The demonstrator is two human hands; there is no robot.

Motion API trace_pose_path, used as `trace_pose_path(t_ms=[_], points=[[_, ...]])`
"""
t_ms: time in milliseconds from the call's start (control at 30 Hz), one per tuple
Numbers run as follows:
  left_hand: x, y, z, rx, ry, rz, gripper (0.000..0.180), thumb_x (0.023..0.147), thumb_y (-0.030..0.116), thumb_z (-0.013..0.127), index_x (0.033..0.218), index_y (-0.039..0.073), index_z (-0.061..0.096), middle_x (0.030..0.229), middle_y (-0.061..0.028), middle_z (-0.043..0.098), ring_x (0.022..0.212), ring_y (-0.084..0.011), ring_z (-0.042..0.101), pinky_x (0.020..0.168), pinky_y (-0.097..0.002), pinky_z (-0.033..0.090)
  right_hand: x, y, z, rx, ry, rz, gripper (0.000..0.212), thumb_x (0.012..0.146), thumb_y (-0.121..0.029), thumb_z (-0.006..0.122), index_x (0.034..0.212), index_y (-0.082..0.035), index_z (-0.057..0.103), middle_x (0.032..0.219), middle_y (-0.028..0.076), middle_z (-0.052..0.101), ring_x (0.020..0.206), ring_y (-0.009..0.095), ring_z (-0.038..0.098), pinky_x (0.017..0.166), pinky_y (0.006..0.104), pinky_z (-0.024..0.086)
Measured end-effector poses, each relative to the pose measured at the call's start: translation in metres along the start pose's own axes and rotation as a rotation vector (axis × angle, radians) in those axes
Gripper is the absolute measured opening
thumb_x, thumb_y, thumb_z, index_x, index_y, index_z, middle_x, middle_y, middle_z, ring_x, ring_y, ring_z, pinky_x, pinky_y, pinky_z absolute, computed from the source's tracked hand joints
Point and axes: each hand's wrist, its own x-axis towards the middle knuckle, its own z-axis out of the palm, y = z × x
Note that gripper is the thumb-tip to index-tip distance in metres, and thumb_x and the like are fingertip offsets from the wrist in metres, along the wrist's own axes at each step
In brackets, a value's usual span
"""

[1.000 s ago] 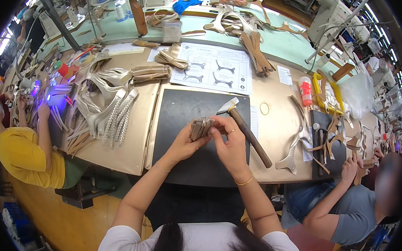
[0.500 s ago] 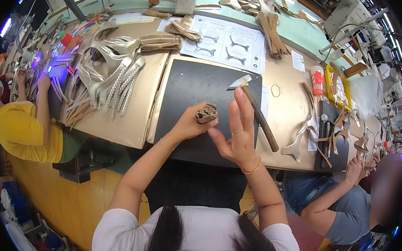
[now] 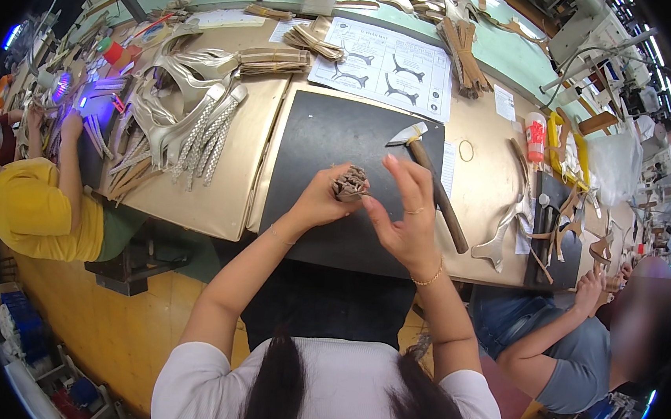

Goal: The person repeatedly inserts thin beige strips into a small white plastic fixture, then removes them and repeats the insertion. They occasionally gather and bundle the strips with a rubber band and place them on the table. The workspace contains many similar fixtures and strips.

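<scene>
My left hand (image 3: 323,197) is closed round a bundle of narrow brown leather strips (image 3: 348,184), their cut ends facing up. Beside it my right hand (image 3: 410,215) has its fingers curved and apart, with the thumb tip at the bundle's edge; whether it touches a strip I cannot tell. Both hands are over a black work mat (image 3: 298,139). A hammer (image 3: 439,190) with a wooden handle lies just beyond my right hand, its metal head towards the far edge of the mat.
Silver straps with braided ends (image 3: 207,132) lie to the left. Printed sheets (image 3: 386,68) and tied strip bundles (image 3: 462,54) are at the back. To the right are a silver leather piece (image 3: 499,234), a red-and-white bottle (image 3: 535,137) and a yellow tray (image 3: 580,154). Co-workers sit on both sides.
My right hand's raised fingers have bent down and inward, and its thumb has come closer to the bundle. My left hand still holds the strips. The view has shifted slightly.
</scene>
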Motion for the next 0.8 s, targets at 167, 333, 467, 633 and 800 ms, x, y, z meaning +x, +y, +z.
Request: trace_pose_path(t_ms=[167,333,467,633,800], points=[[0.002,-0.001,-0.001,0.157,-0.002,0.115,0.023,0.081,0.003,0.080,0.098,0.006,0.066,0.078,-0.0018,0.065,0.063,-0.0101,0.060,0.056,-0.0258,0.047,-0.012,-0.003,0.006,0.099,0.089,0.124,0.040,0.080,0.002,0.082,0.118,-0.005,0.070,0.103,0.009,0.066,0.091,0.025,0.065,0.079,0.0335,0.054],[0.010,-0.006,-0.002,0.588,0.047,0.513,0.026,0.078,0.002,0.080,0.101,0.006,0.069,0.086,-0.0061,0.069,0.065,-0.0158,0.062,0.063,-0.0278,0.051,-0.009,-0.007,0.009,-0.053,-0.019,-0.018,0.032,0.078,0.002,0.082,0.107,-0.007,0.074,0.103,0.007,0.067,0.092,0.024,0.065,0.080,0.0368,0.053],[0.003,-0.001,0.004,0.372,0.046,0.219,0.028,0.075,0.004,0.081,0.101,0.006,0.070,0.094,-0.0088,0.072,0.068,-0.0220,0.065,0.067,-0.0324,0.054,-0.003,-0.009,0.001,-0.145,0.055,-0.096,0.041,0.085,-0.012,0.079,0.125,-0.008,0.071,0.128,0.014,0.063,0.116,0.032,0.060,0.097,0.0433,0.049],[0.001,-0.001,0.007,0.357,0.016,0.125,0.028,0.080,0.011,0.081,0.103,0.003,0.068,0.093,-0.0121,0.073,0.077,-0.0273,0.070,0.071,-0.0375,0.056,0.000,0.001,0.002,-0.254,-0.362,-0.212,0.057,0.091,-0.027,0.073,0.143,-0.010,0.059,0.153,0.014,0.050,0.144,0.036,0.045,0.117,0.0504,0.037],[0.002,-0.016,0.007,0.472,0.021,0.300,0.029,0.087,0.016,0.076,0.111,0.004,0.068,0.096,-0.0107,0.073,0.084,-0.0285,0.071,0.075,-0.0387,0.055,-0.003,0.001,0.012,-0.230,-0.164,-0.258,0.062,0.090,-0.034,0.072,0.145,-0.010,0.057,0.156,0.012,0.049,0.147,0.035,0.041,0.122,0.0509,0.031]])
